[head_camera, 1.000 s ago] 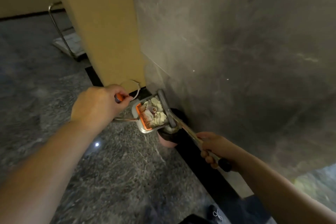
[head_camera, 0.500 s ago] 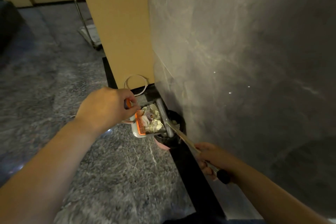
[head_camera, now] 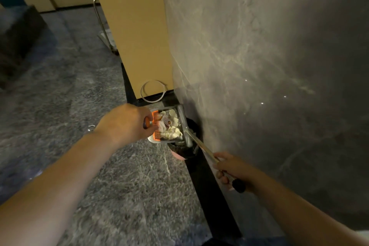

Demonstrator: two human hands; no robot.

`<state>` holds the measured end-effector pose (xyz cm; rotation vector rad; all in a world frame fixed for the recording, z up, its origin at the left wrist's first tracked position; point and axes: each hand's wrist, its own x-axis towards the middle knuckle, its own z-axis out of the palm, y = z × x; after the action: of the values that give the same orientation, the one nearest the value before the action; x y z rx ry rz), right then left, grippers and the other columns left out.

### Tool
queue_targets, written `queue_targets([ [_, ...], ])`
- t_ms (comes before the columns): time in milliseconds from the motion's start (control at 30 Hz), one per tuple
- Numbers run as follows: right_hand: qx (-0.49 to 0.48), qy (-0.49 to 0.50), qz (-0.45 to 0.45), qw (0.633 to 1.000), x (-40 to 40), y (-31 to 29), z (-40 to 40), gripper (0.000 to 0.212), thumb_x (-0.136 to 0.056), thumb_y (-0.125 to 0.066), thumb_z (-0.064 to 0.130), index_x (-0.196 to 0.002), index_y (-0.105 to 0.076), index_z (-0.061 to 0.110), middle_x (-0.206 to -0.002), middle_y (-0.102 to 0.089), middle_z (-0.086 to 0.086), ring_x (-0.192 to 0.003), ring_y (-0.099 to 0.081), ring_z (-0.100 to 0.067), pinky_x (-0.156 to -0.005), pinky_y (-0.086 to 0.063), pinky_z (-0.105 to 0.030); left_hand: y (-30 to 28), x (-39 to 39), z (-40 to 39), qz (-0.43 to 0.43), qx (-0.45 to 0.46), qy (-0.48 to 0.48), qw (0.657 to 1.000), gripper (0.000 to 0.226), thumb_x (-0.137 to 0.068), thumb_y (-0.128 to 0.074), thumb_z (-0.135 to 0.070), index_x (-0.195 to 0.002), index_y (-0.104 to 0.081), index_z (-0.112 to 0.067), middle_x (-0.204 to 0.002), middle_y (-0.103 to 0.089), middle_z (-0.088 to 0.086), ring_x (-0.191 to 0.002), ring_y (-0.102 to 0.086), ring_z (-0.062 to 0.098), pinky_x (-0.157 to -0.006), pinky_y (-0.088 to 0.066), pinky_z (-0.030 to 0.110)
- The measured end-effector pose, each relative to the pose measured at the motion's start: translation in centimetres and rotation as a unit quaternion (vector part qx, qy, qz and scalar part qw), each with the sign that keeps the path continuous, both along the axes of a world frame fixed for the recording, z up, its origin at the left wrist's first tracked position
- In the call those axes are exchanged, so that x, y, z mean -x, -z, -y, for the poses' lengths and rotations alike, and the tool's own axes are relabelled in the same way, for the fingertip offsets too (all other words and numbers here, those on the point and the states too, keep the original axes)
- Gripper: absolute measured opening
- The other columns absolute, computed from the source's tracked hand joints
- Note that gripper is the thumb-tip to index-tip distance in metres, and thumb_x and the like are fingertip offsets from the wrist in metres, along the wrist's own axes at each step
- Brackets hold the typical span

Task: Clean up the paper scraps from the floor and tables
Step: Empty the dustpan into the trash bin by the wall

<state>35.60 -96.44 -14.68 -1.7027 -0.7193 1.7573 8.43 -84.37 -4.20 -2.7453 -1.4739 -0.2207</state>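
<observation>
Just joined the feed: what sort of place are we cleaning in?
Probably an office or commercial corridor: polished grey stone floor, marble-look wall, and a small black-lined bin at its foot.

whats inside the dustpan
Crumpled white paper scraps fill the dustpan, beside its orange comb. Whatever lies beneath the pile is covered.

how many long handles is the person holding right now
2. The left hand grips the orange dustpan handle, beside the dustpan of paper scraps. The right hand grips the metal broom handle by the wall.
</observation>
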Motion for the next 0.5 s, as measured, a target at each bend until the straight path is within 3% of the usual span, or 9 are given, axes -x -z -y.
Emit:
queue_targets([
  [133, 0.016, -0.059, 0.005, 0.998, -3.6, 0.0, 0.4, 0.037, -0.098, -0.05, 0.007, -0.131, -0.039, 0.016, -0.069, -0.052, -0.011, -0.045, -0.049, -0.012, -0.041, -0.038, -0.023, 0.5, -3.0, 1.9, 0.002, 0.004, -0.03, 1.0, 0.023, -0.084, -0.068, -0.045, -0.087, -0.071, -0.023, -0.067, -0.058, -0.008, -0.061, -0.054, 0.013, -0.057, -0.049, 0.027],
  [367, 0.068, -0.087, 0.014, 0.994, -7.6, 1.6, 0.6, 0.061, -0.097, -0.049, 0.002, -0.149, -0.025, 0.021, -0.095, -0.066, -0.022, -0.055, -0.063, -0.013, -0.043, -0.047, -0.024, 1.0, -7.1, 3.7, -0.004, 0.052, -0.097, 0.994, 0.023, -0.086, -0.064, -0.05, -0.09, -0.067, -0.028, -0.073, -0.06, -0.009, -0.068, -0.057, 0.012, -0.065, -0.053, 0.032],
  [500, 0.072, -0.094, 0.053, 0.992, -7.7, 2.7, 1.0, 0.059, -0.098, -0.043, -0.001, -0.149, -0.026, 0.024, -0.086, -0.064, -0.019, -0.047, -0.053, -0.011, -0.039, -0.04, -0.02, 1.0, -8.1, 4.1, -0.05, 0.065, -0.102, 0.991, 0.028, -0.084, -0.059, -0.062, -0.087, -0.061, -0.035, -0.068, -0.055, -0.016, -0.062, -0.051, 0.002, -0.059, -0.047, 0.028],
])
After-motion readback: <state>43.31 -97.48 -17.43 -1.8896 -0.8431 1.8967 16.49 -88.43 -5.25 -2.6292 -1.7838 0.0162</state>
